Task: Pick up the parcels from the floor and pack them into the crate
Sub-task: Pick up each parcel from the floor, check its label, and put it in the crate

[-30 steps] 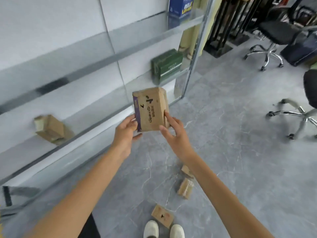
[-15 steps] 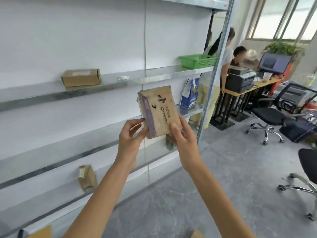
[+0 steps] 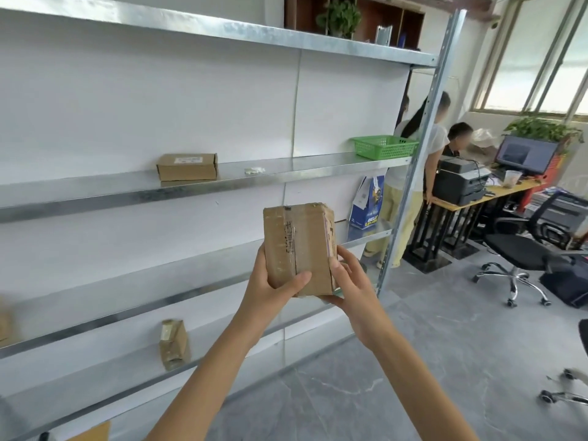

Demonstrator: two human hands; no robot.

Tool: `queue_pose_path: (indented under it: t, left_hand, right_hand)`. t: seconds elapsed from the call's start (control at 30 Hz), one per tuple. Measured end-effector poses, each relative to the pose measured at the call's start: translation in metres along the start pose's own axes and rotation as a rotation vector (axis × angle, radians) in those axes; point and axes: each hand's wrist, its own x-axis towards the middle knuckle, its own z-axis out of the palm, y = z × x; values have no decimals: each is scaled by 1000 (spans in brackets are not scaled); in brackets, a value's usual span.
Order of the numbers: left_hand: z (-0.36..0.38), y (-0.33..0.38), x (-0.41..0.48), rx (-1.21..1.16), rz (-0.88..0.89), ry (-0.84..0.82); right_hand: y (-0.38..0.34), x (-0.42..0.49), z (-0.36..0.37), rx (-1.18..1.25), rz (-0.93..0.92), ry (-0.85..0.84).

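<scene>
A small brown cardboard parcel (image 3: pixel 297 246) with clear tape is held up at chest height in front of the metal shelving. My left hand (image 3: pixel 273 286) grips its lower left side, thumb across the front face. My right hand (image 3: pixel 348 281) holds its lower right edge, fingers curled against the side. A green plastic basket (image 3: pixel 383 147) sits at the right end of the middle shelf. No parcels on the floor are in view.
Metal shelving (image 3: pixel 191 183) spans the left, with a flat cardboard box (image 3: pixel 187 167) on the middle shelf and a small parcel (image 3: pixel 174 343) on a lower one. Two people (image 3: pixel 426 160) stand at a desk with a printer (image 3: pixel 461 183). Office chairs (image 3: pixel 521 246) occupy the right.
The view has lifted from the floor to the shelves. Both hands have raised the parcel and turned it, so its taped face shows instead of the printed one.
</scene>
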Motion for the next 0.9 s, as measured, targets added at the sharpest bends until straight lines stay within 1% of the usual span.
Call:
queue_pose_path:
  t: [0.07, 0.1, 0.17, 0.2, 0.27, 0.3, 0.37, 0.43, 0.5, 0.53, 0.6, 0.67, 0.73, 0.8, 0.83, 0.9]
  left_hand:
    - [-7, 0, -4, 32, -18, 30]
    - [-11, -1, -6, 93, -20, 78]
    - [-22, -4, -8, 197, -43, 162]
    - [-25, -5, -10, 174, -65, 147]
    - [-29, -3, -14, 62, -112, 39]
    - [-29, -2, -17, 40, -123, 5]
    - [-32, -2, -20, 23, -123, 12]
    - [-35, -6, -25, -12, -123, 50]
    - [-36, -8, -33, -48, -118, 112]
    - [-36, -6, -38, -72, -111, 152]
    - [-34, -1, -50, -115, -100, 224]
    - [-27, 2, -64, -144, -88, 265]
    - [-14, 4, -81, -152, -68, 299]
    - [1, 3, -99, -144, -71, 338]
    - [9, 1, -108, -123, -79, 358]
    - [18, -2, -127, -65, -95, 421]
  right_hand:
    - [2, 2, 5, -28, 0, -30]
    - [3, 2, 9, -58, -18, -19]
    - [8, 3, 20, -176, -105, 81]
    - [11, 3, 27, -248, -166, 151]
    - [19, 2, 38, -328, -253, 247]
    - [22, 0, 44, -357, -281, 262]
    - [26, -7, 56, -423, -344, 244]
    - [24, -13, 63, -472, -419, 186]
    - [16, -17, 61, -395, -441, 91]
    - [10, -16, 56, -297, -402, 28]
    - [-1, -11, 43, -123, -231, -91]
    - [-7, -13, 32, -156, -64, -195]
    - [-8, -22, 24, -166, 61, -364]
    - [-6, -35, 18, -80, 112, -502]
    - [-6, -41, 15, -43, 109, -520]
    - [-4, -50, 7, -30, 55, -488]
